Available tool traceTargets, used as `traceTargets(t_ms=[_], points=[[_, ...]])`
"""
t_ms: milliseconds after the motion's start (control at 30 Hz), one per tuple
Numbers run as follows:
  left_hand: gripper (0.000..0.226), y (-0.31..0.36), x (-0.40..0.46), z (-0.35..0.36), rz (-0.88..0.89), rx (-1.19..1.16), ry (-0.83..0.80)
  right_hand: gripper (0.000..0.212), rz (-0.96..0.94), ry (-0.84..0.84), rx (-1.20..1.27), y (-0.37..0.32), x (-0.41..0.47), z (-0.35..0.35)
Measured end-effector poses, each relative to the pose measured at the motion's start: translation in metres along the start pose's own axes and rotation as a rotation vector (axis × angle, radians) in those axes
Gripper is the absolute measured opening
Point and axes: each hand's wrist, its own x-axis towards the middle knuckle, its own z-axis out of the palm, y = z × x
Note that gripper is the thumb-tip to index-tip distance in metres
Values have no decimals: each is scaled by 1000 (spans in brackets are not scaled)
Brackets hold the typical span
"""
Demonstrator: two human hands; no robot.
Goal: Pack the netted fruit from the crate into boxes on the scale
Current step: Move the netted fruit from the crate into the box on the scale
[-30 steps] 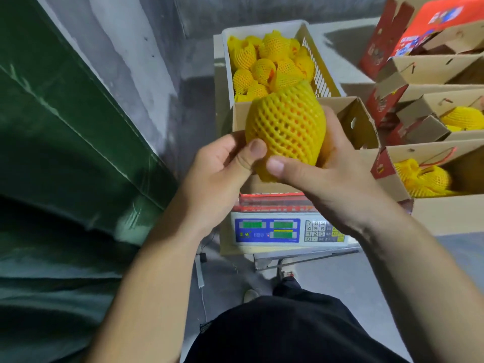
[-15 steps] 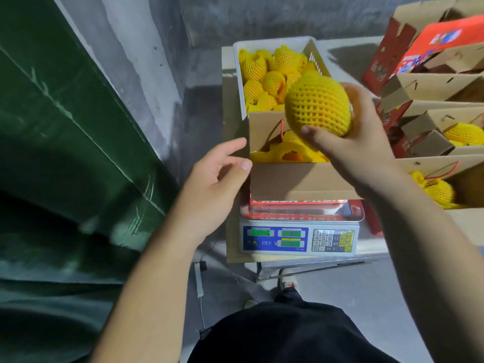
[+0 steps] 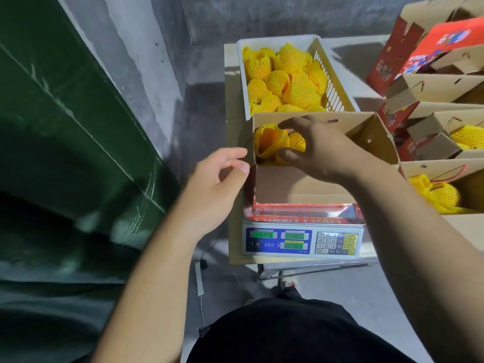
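A white plastic crate at the back holds several yellow netted fruit. In front of it an open cardboard box stands on a digital scale with lit green displays. My right hand reaches down into the box, thumb and fingers curled around a netted fruit, mostly hidden by the hand. Another netted fruit lies beside it at the box's left end. My left hand hovers at the box's near left corner, fingers apart, holding nothing.
To the right stand more cardboard boxes, one and another with netted fruit inside, and red-printed boxes behind. A green tarp fills the left. A cable and power strip lie on the concrete floor.
My left hand let go of the fruit I held in both hands. My right hand carried it up and over, then lowered it into the box on the scale.
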Motion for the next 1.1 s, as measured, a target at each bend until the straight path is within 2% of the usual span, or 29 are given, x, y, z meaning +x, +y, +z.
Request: traceTargets(t_ms=[100,300,600,1100], points=[[31,1,2,3,18,35,0,49,-67,51,78,-10,-18,5],[28,10,4,16,98,125,-76,39,-165,43,212,-26,-46,17],[27,6,-11,9,110,74,-98,35,-82,70,319,-20,-77,14],[24,8,-15,22,131,-14,-140,31,-99,39,482,-10,-83,13]])
